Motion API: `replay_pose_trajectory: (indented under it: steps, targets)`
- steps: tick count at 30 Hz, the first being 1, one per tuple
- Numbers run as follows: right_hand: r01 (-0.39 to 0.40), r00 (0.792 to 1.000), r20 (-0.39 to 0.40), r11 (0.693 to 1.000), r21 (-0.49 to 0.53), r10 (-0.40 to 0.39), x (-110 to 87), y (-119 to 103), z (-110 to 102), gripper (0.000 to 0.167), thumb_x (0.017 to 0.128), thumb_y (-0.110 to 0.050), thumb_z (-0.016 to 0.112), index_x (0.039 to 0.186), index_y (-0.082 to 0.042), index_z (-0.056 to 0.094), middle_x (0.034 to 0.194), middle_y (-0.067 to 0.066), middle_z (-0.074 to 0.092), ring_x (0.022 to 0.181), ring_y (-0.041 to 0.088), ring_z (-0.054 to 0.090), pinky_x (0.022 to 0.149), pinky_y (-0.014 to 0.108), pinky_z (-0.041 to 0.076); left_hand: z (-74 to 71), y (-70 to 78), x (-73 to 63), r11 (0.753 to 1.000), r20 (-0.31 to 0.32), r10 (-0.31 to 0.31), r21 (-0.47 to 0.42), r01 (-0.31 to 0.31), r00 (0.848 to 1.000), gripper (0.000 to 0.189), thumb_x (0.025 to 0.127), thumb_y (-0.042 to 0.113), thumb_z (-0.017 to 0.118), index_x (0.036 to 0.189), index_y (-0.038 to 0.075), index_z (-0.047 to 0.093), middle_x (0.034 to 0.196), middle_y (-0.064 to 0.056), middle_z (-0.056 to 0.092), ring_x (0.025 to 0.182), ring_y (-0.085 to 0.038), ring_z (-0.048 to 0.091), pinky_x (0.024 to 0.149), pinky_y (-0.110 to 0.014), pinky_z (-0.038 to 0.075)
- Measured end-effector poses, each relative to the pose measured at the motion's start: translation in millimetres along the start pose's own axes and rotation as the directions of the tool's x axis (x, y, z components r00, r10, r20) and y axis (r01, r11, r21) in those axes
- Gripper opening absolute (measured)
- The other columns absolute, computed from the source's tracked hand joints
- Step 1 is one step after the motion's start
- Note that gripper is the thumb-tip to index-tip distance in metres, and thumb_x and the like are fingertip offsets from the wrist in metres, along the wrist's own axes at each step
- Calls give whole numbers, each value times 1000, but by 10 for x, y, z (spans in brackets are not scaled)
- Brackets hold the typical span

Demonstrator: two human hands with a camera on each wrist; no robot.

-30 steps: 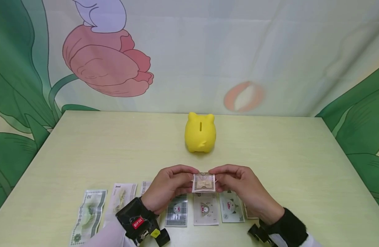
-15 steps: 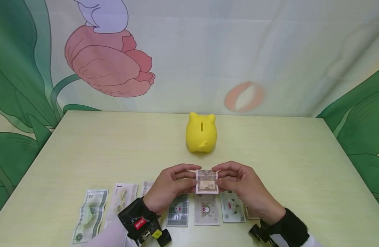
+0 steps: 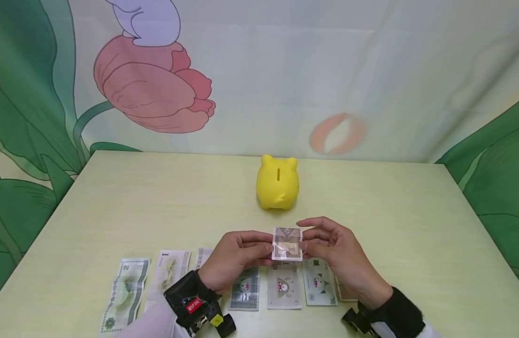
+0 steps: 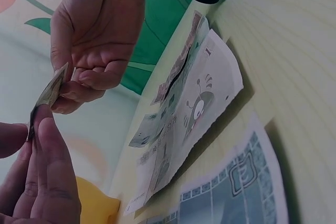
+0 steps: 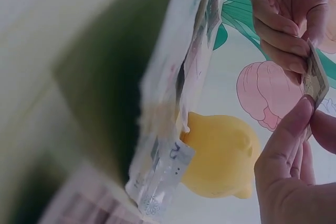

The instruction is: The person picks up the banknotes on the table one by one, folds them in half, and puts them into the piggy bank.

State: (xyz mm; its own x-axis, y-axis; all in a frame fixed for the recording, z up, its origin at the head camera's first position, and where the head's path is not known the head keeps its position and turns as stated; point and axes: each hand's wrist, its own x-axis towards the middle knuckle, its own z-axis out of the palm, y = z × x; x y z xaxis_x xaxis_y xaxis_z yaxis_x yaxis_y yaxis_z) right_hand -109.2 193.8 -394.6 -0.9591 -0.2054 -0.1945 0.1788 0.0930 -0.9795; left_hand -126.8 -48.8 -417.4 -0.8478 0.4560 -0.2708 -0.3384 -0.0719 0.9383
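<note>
A small brown-and-white banknote (image 3: 287, 245), folded short, is held up in front of me over the table. My left hand (image 3: 236, 258) pinches its left edge between thumb and fingers. At the opposite edge, my right hand (image 3: 337, 253) pinches it too, with the index finger lifted off the paper. Edge-on, the folded banknote (image 4: 48, 90) shows between both hands in the left wrist view. Under the hands lie several flat banknotes in a row, among them a grey-blue banknote (image 3: 244, 291), a pale banknote (image 3: 283, 287) and a greenish banknote (image 3: 319, 282).
A yellow piggy bank (image 3: 278, 184) with a slot on top stands beyond the hands. Toward the left lie a green banknote (image 3: 126, 295) and a pale purple banknote (image 3: 168, 272). A printed cloth (image 3: 251, 80) hangs behind the table (image 3: 390, 202).
The folded banknote has tilted up so more of its face shows, and it has moved slightly away and to the right. My right index finger has risen off its top edge.
</note>
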Motion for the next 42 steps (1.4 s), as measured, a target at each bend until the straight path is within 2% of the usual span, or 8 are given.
replay_pose_trajectory:
  steps: [5, 13, 20, 30, 42]
  targets:
    - [-23, 1000, 4, 1000, -3, 23, 1, 10, 7, 44, 97, -3, 68, 139, -2, 57, 109, 9, 73, 91, 17, 73, 84, 31, 63, -11, -11, -2, 1000, -9, -1, -3, 0, 1000, 36, 98, 9, 67, 130, -9, 65, 125, -20, 72, 88, -15, 74, 83, -26, 62]
    - [-89, 994, 60, 996, -32, 91, 23, 6, -3, 37, 102, -13, 65, 133, 6, 59, 107, 8, 76, 83, 15, 70, 80, 29, 62, -23, 7, 9, 1000, -33, 11, -12, -11, 999, 35, 98, 7, 67, 129, -9, 65, 123, -17, 73, 85, -13, 73, 82, -24, 62]
    - [-74, 995, 57, 997, -35, 76, 24, 15, 4, 30, 102, -9, 64, 127, 7, 63, 108, 9, 75, 83, 16, 70, 81, 29, 63, -12, 10, -8, 1000, -24, 2, -14, -3, 1000, 36, 99, 10, 66, 130, -9, 65, 127, -19, 70, 91, -15, 73, 85, -25, 62]
    - [-69, 997, 44, 997, -44, 71, 13, 15, -1, 30, 103, -7, 61, 129, 6, 64, 110, 11, 75, 84, 16, 71, 81, 28, 62, -12, -14, 1, 1000, -11, -5, -24, 5, 1000, 34, 102, 10, 62, 130, -10, 65, 119, -17, 72, 93, -17, 75, 85, -27, 63]
    - [-60, 996, 59, 998, -29, 62, 3, 13, -6, 32, 103, -8, 61, 132, 6, 62, 117, 11, 74, 86, 16, 72, 84, 30, 63, -5, -26, 19, 999, -8, -1, -42, 1, 1000, 33, 102, 7, 62, 129, -12, 64, 118, -17, 72, 88, -13, 75, 83, -26, 63]
